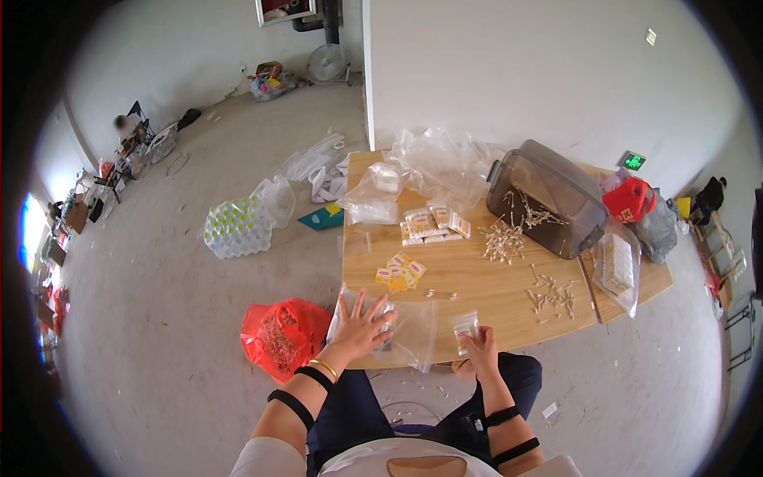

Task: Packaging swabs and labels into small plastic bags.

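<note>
Right hand pinches a small clear packet at the table's six-o'clock edge.
Left hand (at nine o'clock) lies spread on a crinkled plastic bag; smooth bare wood opens toward twelve.

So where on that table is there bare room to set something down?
The middle of the light wooden table is largely bare, between the loose yellow cards and the scattered white cotton swabs. A smaller patch lies between those swabs and the right hand. The back is crowded with crumpled clear plastic bags and a tipped grey plastic bin.
</note>
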Tool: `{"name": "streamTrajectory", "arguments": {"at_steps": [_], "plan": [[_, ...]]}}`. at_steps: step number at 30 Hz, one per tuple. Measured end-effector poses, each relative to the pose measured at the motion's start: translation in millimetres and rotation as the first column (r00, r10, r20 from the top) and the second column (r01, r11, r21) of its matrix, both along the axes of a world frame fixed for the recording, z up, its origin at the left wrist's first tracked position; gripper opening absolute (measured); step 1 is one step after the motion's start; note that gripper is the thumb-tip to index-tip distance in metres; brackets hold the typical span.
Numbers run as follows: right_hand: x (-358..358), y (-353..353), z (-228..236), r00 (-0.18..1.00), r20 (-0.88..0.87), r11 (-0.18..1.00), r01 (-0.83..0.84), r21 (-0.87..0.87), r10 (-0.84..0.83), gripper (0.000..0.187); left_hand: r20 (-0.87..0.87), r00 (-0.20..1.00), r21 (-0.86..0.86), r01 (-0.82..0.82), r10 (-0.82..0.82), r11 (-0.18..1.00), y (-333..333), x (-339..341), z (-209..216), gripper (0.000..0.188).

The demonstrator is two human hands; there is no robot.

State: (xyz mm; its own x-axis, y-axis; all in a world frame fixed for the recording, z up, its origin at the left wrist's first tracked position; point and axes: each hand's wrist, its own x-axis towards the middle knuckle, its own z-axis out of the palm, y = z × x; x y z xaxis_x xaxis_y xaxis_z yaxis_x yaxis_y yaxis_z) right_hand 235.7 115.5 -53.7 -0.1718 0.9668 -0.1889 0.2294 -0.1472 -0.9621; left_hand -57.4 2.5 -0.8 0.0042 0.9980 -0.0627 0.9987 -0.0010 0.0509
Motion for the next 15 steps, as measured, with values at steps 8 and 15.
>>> {"name": "streamTrajectory", "arguments": {"at_steps": [8, 15], "plan": [[-11.0, -2.6, -1.4, 0.927, 0.246, 0.959, -0.273, -0.073, 0.282, 0.042, 0.023, 1.0, 0.004, 0.009, -0.009, 1.0, 1.5, 1.1, -1.2, 0.055], [-26.9, 11.8, -2.1, 0.773, 0.294, 0.827, -0.521, -0.211, 0.562, 0.049, 0.008, 1.0, 0.006, 0.001, -0.001, 1.0, 2.8, 0.4, -2.2, 0.055]]}}
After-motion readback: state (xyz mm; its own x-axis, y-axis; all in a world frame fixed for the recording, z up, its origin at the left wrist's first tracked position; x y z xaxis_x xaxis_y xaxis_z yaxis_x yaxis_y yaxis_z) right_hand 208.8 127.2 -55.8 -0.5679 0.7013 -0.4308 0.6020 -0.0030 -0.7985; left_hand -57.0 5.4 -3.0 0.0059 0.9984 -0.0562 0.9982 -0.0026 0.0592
